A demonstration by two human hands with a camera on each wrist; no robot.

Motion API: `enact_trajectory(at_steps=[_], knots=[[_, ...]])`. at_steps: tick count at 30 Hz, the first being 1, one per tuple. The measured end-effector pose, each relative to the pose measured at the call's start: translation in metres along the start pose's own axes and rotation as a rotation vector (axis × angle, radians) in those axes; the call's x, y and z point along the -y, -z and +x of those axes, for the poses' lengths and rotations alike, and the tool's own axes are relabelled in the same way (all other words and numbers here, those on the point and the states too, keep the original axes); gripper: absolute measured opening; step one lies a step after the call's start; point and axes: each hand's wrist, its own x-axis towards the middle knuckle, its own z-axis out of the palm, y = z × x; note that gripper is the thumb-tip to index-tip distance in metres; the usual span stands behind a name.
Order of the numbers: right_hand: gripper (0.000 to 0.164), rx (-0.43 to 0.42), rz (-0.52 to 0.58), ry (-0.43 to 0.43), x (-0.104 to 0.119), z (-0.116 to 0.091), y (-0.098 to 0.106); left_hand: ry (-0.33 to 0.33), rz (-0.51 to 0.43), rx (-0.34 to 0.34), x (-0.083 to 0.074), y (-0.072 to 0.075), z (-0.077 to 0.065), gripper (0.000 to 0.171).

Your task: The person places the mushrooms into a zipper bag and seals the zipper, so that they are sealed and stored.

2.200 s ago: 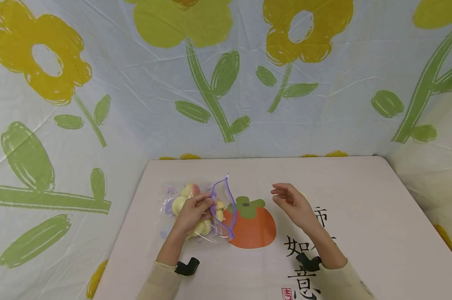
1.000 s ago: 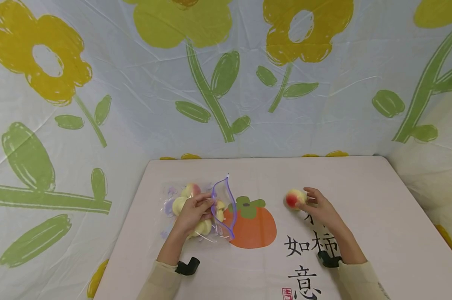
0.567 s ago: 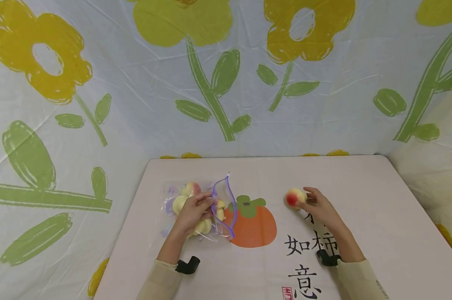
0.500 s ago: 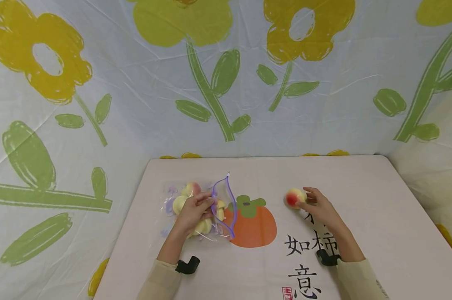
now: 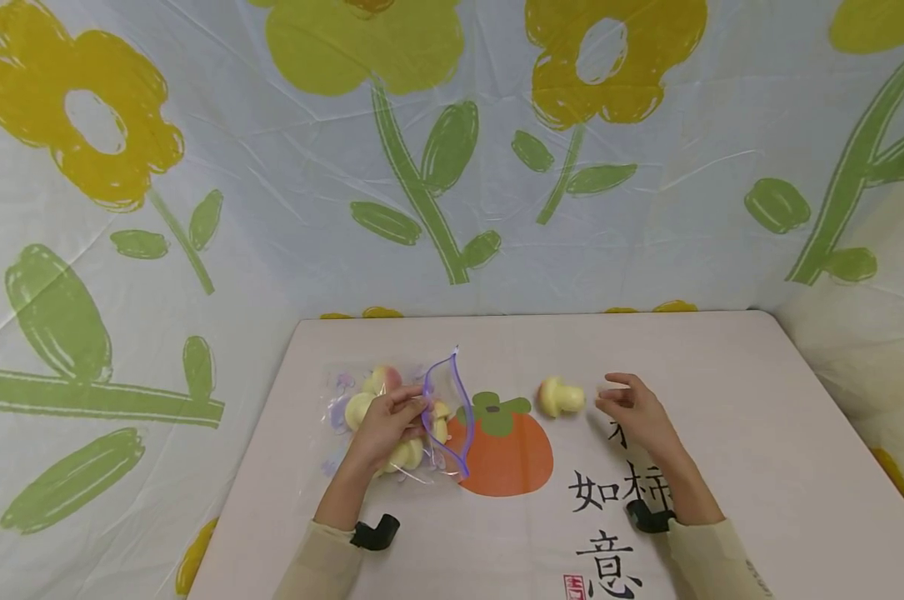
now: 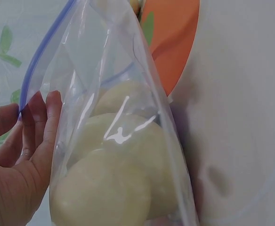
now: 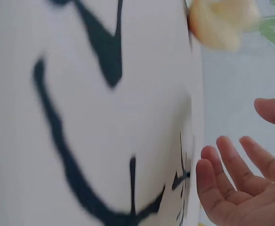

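Observation:
A clear zip bag (image 5: 337, 417) with a purple zip edge lies at the left of the table, its mouth standing apart. Inside are several pale yellow toy mushrooms (image 6: 100, 193), at least one with a reddish cap. My left hand (image 5: 384, 427) pinches the bag's edge near the zip between thumb and fingers. One loose toy mushroom (image 5: 560, 397) lies on its side right of the bag, stem pointing right. My right hand (image 5: 639, 417) hovers just right of that mushroom, fingers spread and holding nothing. In the right wrist view a gap separates the fingertips from the mushroom (image 7: 222, 23).
A pale tabletop (image 5: 736, 400) carries a printed orange persimmon (image 5: 504, 454) and black written characters (image 5: 609, 558). A flower-patterned sheet (image 5: 294, 208) hangs behind the table and along both sides.
My right hand came right to the mushroom, touched it, then let go. The mushroom has rolled left, its reddish cap now facing left. My left hand and the bag stayed put.

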Motion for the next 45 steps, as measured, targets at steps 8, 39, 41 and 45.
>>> enact_trajectory(at_steps=[8, 39, 41, 45], knots=[[0.062, 0.025, 0.033, 0.012, 0.011, 0.004, -0.011, 0.006, 0.0, -0.007, -0.001, -0.001, -0.001, 0.036], [0.068, 0.111, 0.116, 0.167, 0.056, 0.079, -0.102, -0.004, -0.007, 0.001, -0.001, 0.0, -0.002, 0.038], [0.066, 0.113, 0.102, 0.15, 0.056, 0.082, -0.105, -0.004, -0.009, 0.003, -0.001, 0.0, -0.002, 0.039], [0.062, 0.108, 0.097, 0.142, 0.057, 0.084, -0.108, -0.009, -0.015, 0.002, -0.003, 0.0, -0.004, 0.039]])
